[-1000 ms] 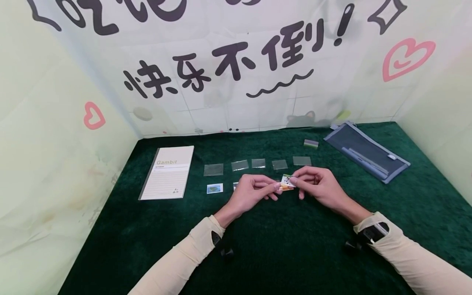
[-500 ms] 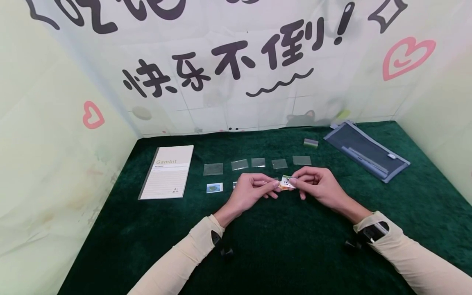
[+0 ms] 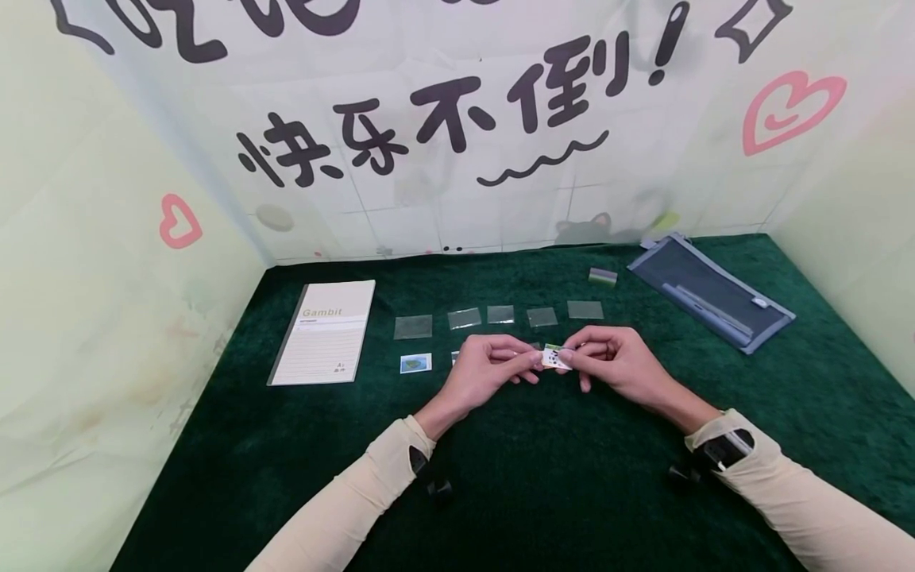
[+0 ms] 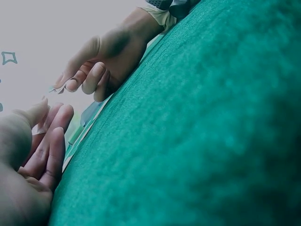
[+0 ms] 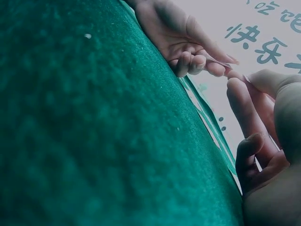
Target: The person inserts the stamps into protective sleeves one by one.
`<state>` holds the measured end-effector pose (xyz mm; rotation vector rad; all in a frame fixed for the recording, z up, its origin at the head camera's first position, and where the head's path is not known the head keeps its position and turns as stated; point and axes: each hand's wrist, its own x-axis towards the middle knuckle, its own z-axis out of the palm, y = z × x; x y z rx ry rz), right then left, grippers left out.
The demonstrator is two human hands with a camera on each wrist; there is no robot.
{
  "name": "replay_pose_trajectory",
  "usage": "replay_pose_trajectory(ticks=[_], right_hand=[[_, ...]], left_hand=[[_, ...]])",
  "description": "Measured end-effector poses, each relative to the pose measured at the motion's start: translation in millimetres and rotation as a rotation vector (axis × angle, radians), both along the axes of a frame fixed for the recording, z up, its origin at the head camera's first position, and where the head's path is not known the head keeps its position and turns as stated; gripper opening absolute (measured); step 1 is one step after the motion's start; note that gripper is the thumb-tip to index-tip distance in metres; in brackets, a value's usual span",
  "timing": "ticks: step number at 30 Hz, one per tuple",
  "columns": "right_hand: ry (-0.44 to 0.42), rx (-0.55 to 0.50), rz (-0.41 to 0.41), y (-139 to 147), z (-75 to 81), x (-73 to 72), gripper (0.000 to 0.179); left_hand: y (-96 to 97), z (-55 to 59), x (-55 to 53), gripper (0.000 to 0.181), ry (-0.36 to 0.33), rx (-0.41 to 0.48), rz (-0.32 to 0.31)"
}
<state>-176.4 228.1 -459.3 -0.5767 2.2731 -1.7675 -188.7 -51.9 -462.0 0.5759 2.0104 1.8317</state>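
In the head view my right hand (image 3: 616,359) pinches a small white picture card (image 3: 554,357) with dark spots and a green top edge, between thumb and fingers. My left hand (image 3: 486,367) is at the card's left edge, thumb and forefinger pinching a thin, see-through piece that looks like a clear plastic sleeve (image 4: 41,126) in the left wrist view. Fingertips of both hands are close together above the cloth. Another picture card (image 3: 416,364), blue and green, lies left of the left hand. One more card is mostly hidden behind that hand.
Several clear plastic sleeves (image 3: 413,327) lie in a row beyond the hands. A notebook (image 3: 323,334) is at the left, a blue zip pouch (image 3: 715,294) at the back right. Near the pouch is a small striped block (image 3: 603,276). Green cloth (image 3: 543,485) covers the table.
The spotted card has shifted slightly left and down, closer to the left fingertips, and now covers the orange patch seen below it. The left hand has stayed almost still.
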Motion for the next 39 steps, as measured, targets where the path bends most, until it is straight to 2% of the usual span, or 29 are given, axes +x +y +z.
replay_pose_trajectory(ticks=[6,14,24,33,39], right_hand=[[-0.018,0.024,-0.008,-0.3,1.0,0.4,0.021],[-0.029,0.054,-0.044,-0.5,3.0,1.1,0.023],[-0.005,0.045,-0.020,-0.9,1.9,1.1,0.023],[-0.011,0.049,-0.023,-1.7,2.0,1.7,0.022],[-0.001,0.056,0.009,-1.3,1.5,1.5,0.022]], left_hand=[[-0.1,1.3,0.7,0.027,0.011,-0.001,-0.001],[-0.3,1.0,0.2,0.034,-0.024,0.015,-0.006],[-0.5,0.3,0.6,0.025,-0.010,0.009,-0.003],[-0.3,-0.3,-0.1,0.029,-0.011,-0.008,-0.006],[0.1,-0.3,0.4,0.026,0.003,-0.016,-0.011]])
